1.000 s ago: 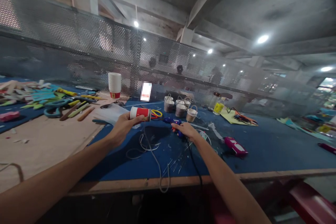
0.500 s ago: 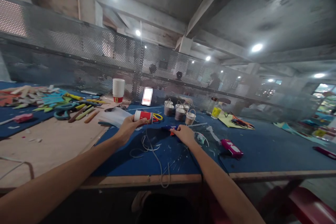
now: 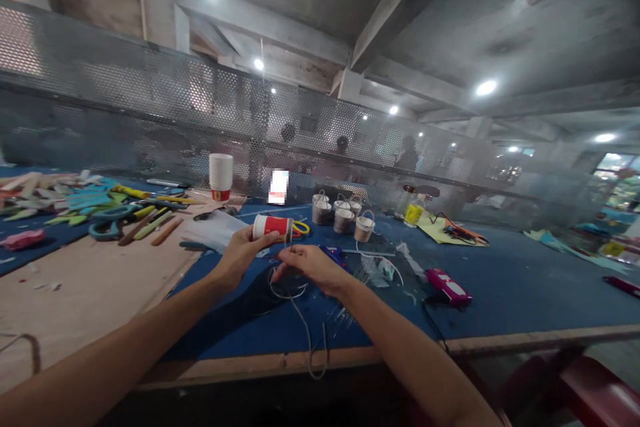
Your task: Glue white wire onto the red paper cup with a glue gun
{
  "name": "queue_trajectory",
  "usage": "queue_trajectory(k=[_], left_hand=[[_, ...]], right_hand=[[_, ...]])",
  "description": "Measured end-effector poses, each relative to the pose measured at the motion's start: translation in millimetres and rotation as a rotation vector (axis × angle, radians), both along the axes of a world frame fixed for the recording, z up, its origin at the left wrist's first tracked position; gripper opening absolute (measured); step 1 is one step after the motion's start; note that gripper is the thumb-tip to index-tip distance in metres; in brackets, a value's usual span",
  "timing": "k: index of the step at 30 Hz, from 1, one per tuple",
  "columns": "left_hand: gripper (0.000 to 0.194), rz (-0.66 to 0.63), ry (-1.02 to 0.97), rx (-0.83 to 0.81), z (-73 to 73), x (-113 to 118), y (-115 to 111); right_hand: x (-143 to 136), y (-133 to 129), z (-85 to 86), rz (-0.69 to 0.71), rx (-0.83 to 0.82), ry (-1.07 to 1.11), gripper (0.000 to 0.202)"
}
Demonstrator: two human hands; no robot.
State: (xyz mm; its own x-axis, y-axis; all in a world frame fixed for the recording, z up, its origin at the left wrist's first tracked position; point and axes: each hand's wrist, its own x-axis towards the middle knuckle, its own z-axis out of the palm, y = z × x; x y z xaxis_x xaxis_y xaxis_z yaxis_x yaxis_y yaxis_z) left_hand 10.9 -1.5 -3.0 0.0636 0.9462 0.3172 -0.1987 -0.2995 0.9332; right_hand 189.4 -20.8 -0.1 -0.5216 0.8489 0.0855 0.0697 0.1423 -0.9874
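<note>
My left hand [image 3: 240, 250] is wrapped round a red and white paper cup [image 3: 271, 227], which lies on its side in the air, its rim end to the right. Just below that end, my right hand [image 3: 305, 263] has its fingers pinched together near a thin grey cord [image 3: 300, 310]; what they grip is too small to make out. The cord loops on the blue mat and hangs over the table's front edge. A blue glue gun [image 3: 334, 254] lies behind my right wrist, partly hidden.
Several small cord-wrapped cups with handles [image 3: 344, 220] stand behind. A cup stack [image 3: 221, 177], scissors [image 3: 113, 221] and coloured pieces are at left. A magenta device [image 3: 449, 287] and yellow-labelled bottle [image 3: 414, 211] are at right.
My right hand has let go of the blue glue gun and moved left to the cord below the cup. My left hand still holds the cup. The view has shifted slightly.
</note>
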Motion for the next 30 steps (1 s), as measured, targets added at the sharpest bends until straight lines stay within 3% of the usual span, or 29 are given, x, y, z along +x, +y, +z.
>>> queue_trajectory(k=[4, 8, 12, 20, 30], left_hand=[[0.030, -0.008, 0.001, -0.004, 0.3, -1, 1], [0.029, -0.008, 0.031, -0.029, 1.9, 0, -1], [0.024, 0.004, 0.086, -0.067, 2.2, 1, -4], [0.029, -0.039, 0.094, -0.087, -0.6, 2, -2], [0.026, -0.075, 0.135, -0.122, 2.6, 5, -7]], right_hand=[[7, 3, -1.2, -0.139, 0.159, -0.021, 0.036], [17, 9, -3.6, -0.363, 0.468, -0.193, 0.031], [25, 6, -0.8, -0.463, 0.696, -0.355, 0.029], [31, 8, 4.6, -0.496, 0.894, -0.412, 0.027], [39, 19, 10.8, -0.485, 0.972, -0.407, 0.026]])
